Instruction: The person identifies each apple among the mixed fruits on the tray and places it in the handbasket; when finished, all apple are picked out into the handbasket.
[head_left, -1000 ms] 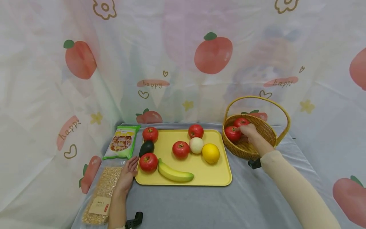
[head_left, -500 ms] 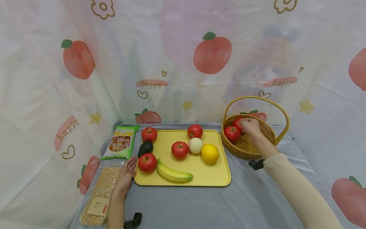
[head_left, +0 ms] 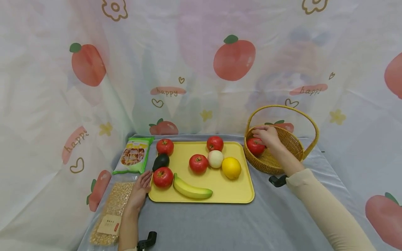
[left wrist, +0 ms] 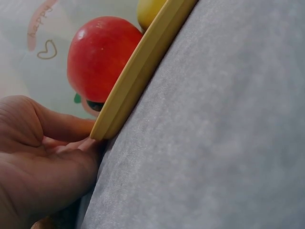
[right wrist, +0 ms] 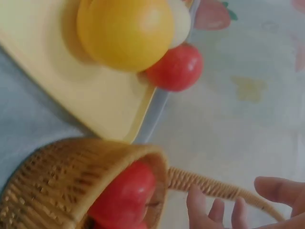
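My right hand is over the left part of a wicker basket, its fingers loosely bent. In the right wrist view its fingers are spread apart with nothing between them. A red apple lies in the basket below that hand; a second one behind it is mostly hidden in the head view. My left hand rests at the left edge of a yellow tray, fingers extended along it. In the left wrist view the thumb touches the tray's rim, beside a red apple.
On the tray lie several red apples, a dark green avocado, a banana, a whitish round fruit and a yellow-orange fruit. Left of it are a green packet and a bag of grains. The basket has a tall handle.
My right hand has gone from the front apple in the basket to the rear one, then slightly left with its fingers opened. The left hand keeps its place at the tray.
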The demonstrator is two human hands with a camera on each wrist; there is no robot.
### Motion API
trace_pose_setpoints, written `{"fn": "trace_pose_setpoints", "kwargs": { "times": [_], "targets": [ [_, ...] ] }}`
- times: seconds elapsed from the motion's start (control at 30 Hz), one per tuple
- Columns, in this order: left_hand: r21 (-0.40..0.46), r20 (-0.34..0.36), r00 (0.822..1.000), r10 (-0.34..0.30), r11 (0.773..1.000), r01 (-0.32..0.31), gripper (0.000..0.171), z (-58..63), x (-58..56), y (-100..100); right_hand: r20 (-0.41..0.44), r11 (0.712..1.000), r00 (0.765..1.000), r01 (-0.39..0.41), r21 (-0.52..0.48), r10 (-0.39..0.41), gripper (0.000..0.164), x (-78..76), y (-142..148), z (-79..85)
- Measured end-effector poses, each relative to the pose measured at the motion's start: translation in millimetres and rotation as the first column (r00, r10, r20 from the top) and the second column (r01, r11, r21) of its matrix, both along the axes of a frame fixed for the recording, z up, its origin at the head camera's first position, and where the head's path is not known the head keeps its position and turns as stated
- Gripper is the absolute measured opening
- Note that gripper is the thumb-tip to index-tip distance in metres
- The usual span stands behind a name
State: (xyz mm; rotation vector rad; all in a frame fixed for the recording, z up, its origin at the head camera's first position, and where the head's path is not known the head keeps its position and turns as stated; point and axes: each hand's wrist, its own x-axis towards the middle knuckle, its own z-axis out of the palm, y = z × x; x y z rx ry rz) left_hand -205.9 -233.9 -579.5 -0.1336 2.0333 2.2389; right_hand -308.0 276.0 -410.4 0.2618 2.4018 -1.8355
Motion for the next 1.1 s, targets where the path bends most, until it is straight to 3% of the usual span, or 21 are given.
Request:
{"fn": "trace_pose_setpoints", "kwargs": {
  "times": [0.27, 0.47, 1.1],
  "targets": [
    [0.002, -0.003, 1.000, -0.006, 1.000, 0.006, 0.075, -1.7, -0.6, 2, 0.023, 0.993, 0.997, -0.069, -0.091, 0.071, 0.051, -3.1, -23, 2.7],
    [-0.001, -0.006, 1.000, -0.003, 1.000, 0.003, 0.074, -1.8, 0.8, 1, 0.035, 0.989, 0.990, -0.137, -0.063, 0.140, 0.049, -9.0, -34, -0.8],
    [-0.012, 0.008, 1.000, 0.006, 1.000, -0.006, 0.074, 1.5, 0.7, 1, 0.120, 0.984, 0.978, -0.161, -0.077, 0.169, 0.048, -28.9, -59, -12.3]
  ]
}}
